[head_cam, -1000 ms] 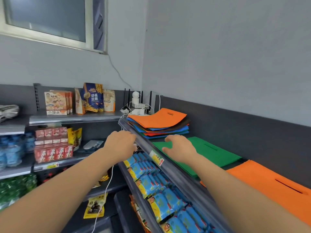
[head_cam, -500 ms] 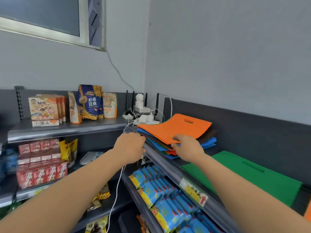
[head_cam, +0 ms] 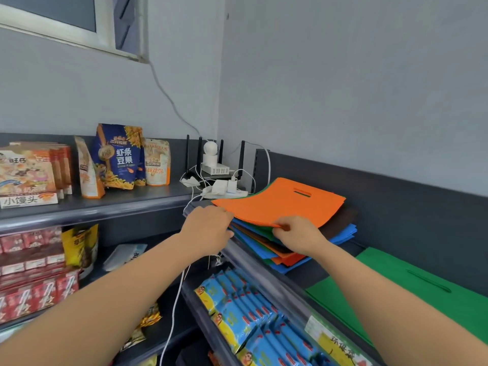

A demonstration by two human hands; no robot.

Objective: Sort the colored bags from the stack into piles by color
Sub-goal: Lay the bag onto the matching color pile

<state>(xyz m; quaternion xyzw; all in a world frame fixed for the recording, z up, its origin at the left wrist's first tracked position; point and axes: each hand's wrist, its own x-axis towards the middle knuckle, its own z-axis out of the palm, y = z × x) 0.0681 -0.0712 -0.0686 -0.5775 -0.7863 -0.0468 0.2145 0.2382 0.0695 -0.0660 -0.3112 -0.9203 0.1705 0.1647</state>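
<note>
Indoors, grey corner shelf [head_cam: 317, 270] bears bag stack [head_cam: 280, 204]; green pile [head_cam: 409, 291] nearby.

A flat orange fabric bag [head_cam: 280, 204] tops a fanned stack of blue, green, brown and orange bags [head_cam: 343, 229], its near edge lifted. A flat green fabric bag [head_cam: 396, 294] lies apart to its right.

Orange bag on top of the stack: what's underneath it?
Beneath the orange bag peek edges of a green bag, a brown bag, blue bags and a lower orange bag. How many lie there, and their middles, are covered.
</note>
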